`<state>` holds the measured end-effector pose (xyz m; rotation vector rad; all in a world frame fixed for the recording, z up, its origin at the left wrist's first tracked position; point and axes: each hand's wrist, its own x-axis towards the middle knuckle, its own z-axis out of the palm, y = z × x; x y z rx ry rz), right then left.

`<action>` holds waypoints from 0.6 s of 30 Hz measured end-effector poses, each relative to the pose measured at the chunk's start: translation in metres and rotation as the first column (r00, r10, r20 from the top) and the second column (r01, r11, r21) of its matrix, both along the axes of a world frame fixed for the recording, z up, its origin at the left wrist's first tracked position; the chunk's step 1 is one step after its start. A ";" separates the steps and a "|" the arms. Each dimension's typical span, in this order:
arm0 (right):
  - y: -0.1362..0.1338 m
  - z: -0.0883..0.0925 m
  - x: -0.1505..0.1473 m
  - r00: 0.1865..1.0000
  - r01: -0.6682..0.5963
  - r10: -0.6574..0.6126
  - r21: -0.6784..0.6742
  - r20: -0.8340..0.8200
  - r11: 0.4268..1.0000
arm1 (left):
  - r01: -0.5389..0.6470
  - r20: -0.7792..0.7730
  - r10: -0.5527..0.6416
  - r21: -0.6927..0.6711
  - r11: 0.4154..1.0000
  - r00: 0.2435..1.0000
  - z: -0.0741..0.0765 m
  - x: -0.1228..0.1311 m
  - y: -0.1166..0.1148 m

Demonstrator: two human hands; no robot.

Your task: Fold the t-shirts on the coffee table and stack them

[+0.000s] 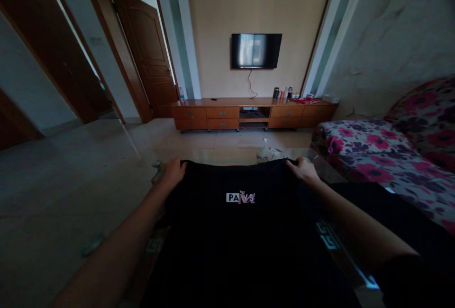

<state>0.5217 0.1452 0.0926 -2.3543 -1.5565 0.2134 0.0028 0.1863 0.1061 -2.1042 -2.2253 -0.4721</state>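
Observation:
A black T-shirt [227, 237] with a small white and pink print on it stretches between my two hands, over a glass table. At its far left corner my left hand [173, 170] is closed on the cloth. My right hand [301, 169] grips the far right corner in the same way. The far edge of the shirt runs nearly straight from one hand to the other. Its near part fades into dark at the bottom of the view, so its lower end cannot be made out.
The glass table [327, 239] has a patterned border. Another dark cloth [387, 213] lies at the right, by a floral sofa [369, 137]. A crumpled pale bag [269, 153] is beyond the shirt. Farther back stand a wooden TV cabinet [222, 113] and a wall-mounted television [255, 51].

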 end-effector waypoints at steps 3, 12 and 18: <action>0.014 -0.033 -0.006 0.999 0.032 -0.032 -0.050 -0.007 0.998 | -0.038 -0.103 0.044 0.062 0.997 0.994 -0.029 0.004 0.012; 0.008 -0.090 -0.037 0.946 -0.169 0.123 0.132 0.299 0.977 | -0.049 -0.172 0.052 0.022 0.999 0.984 -0.096 0.020 0.019; 0.006 -0.087 -0.057 0.637 -0.735 0.726 -0.077 0.260 0.673 | 0.517 0.048 -0.519 -0.209 0.830 0.853 -0.088 0.047 0.014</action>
